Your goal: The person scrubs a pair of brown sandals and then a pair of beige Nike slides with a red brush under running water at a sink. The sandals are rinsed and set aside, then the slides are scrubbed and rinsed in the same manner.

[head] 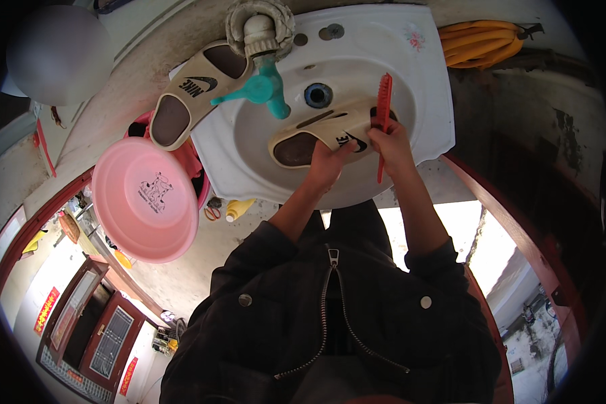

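Observation:
A beige Nike slide sandal (351, 123) lies tilted over the basin of a white ceramic sink (252, 177). My left hand (328, 164) grips it, fingers inside the foot opening and thumb on the strap near the black logo. In my right hand (391, 146) is a red scrubbing brush (384, 101), held upright by its handle at the sandal's far right end. The brush head covers part of that dark opening. A second beige slide sandal (194, 96) rests on the sink's left edge, beside the teal tap (262, 88).
A pink plastic basin (123, 212) with a cartoon print sits left of the sink, over another container holding dark and red cloth. A coiled orange hose (480, 43) hangs at the back right. Scissors (212, 213) and a yellow bottle (240, 209) lie below the sink.

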A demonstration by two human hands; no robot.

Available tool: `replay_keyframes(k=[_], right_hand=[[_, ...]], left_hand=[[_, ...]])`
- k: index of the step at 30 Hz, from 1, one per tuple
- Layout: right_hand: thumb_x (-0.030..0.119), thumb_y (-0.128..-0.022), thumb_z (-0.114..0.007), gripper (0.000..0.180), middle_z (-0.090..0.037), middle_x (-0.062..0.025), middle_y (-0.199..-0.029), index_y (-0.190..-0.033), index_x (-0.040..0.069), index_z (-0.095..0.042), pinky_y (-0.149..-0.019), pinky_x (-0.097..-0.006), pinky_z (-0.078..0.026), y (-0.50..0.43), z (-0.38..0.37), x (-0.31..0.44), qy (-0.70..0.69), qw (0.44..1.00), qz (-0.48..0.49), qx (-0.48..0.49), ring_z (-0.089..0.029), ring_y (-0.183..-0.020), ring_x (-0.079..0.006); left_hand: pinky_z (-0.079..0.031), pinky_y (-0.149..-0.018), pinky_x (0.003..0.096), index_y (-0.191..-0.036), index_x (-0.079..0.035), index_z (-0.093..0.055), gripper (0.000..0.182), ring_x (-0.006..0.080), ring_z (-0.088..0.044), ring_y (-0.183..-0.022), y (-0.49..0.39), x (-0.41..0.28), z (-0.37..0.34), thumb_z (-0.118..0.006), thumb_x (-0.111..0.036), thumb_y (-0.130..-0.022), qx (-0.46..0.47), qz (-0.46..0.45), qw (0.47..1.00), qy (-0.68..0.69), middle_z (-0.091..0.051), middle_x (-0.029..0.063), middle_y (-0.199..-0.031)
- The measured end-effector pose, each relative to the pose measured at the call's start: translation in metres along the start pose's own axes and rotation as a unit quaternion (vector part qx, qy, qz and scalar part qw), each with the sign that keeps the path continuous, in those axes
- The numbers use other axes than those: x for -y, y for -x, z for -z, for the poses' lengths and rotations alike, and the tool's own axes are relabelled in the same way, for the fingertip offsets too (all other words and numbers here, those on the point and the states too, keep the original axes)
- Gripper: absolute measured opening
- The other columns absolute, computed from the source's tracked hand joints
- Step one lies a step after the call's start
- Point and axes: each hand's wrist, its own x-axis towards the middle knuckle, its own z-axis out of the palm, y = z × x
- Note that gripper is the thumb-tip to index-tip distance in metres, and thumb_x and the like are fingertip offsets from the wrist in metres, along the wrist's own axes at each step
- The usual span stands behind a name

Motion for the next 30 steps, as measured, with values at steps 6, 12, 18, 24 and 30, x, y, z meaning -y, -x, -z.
replay_keyframes(k=[6, 12, 18, 24, 30], right_hand=[[0.017, -0.08, -0.067, 0.045, -0.06, -0.0065, -0.091, -0.124, 0.008, -0.059, -0.066, -0.0347, -0.05, 0.011, 0.019, -0.007, 0.386, 0.88, 0.264, -0.079, -0.061, -0.072, -0.0234], [0.023, -0.087, -0.062, 0.058, -0.053, -0.0127, -0.103, -0.143, 0.029, -0.044, -0.065, -0.0408, -0.053, 0.069, 0.006, -0.011, 0.578, 0.786, 0.213, -0.055, -0.063, -0.081, -0.0308], [0.021, -0.091, -0.059, 0.052, -0.053, -0.0081, -0.087, -0.14, 0.034, -0.047, -0.048, -0.0406, -0.05, 0.047, 0.015, -0.015, 0.671, 0.684, 0.261, -0.116, -0.06, -0.057, -0.0293], [0.027, -0.091, -0.059, 0.052, -0.054, -0.0091, -0.087, -0.14, 0.038, -0.044, -0.055, -0.0418, -0.053, 0.065, 0.001, -0.007, 0.666, 0.709, 0.231, -0.001, -0.062, -0.063, -0.0321], [0.026, -0.09, -0.062, 0.055, -0.059, -0.0136, -0.091, -0.142, 0.032, -0.045, -0.067, -0.0453, -0.053, 0.022, 0.052, 0.027, 0.645, 0.741, 0.15, -0.11, -0.064, -0.071, -0.0332]], left_hand=[[-0.044, -0.099, 0.0349, -0.133, -0.003, -0.049, 0.039, 0.0197, -0.054, -0.116, 0.0, 0.002, 0.008, -0.054, -0.01, -0.094, 0.083, 0.082, 0.991, 0.063, -0.059, 0.0079, -0.125], [-0.035, -0.107, 0.0397, -0.141, -0.006, -0.039, 0.045, 0.0248, -0.045, -0.127, -0.009, -0.019, 0.001, -0.034, -0.026, -0.101, 0.065, 0.175, 0.951, 0.245, -0.05, 0.0105, -0.135], [-0.038, -0.105, 0.0398, -0.133, -0.002, -0.045, 0.041, 0.0263, -0.052, -0.12, 0.002, 0.018, 0.01, -0.036, -0.024, -0.1, -0.023, 0.2, 0.959, 0.2, -0.054, 0.0121, -0.13], [-0.05, -0.076, 0.033, -0.115, 0.001, -0.055, 0.033, 0.021, -0.064, -0.088, -0.001, 0.044, 0.016, -0.043, -0.023, -0.098, -0.056, 0.179, 0.971, 0.148, -0.064, 0.0119, -0.102], [-0.051, -0.087, 0.0356, -0.126, 0.001, -0.049, 0.037, 0.023, -0.063, -0.101, 0.002, 0.045, 0.022, -0.041, -0.021, -0.097, -0.037, 0.182, 0.977, 0.109, -0.061, 0.0119, -0.114]])
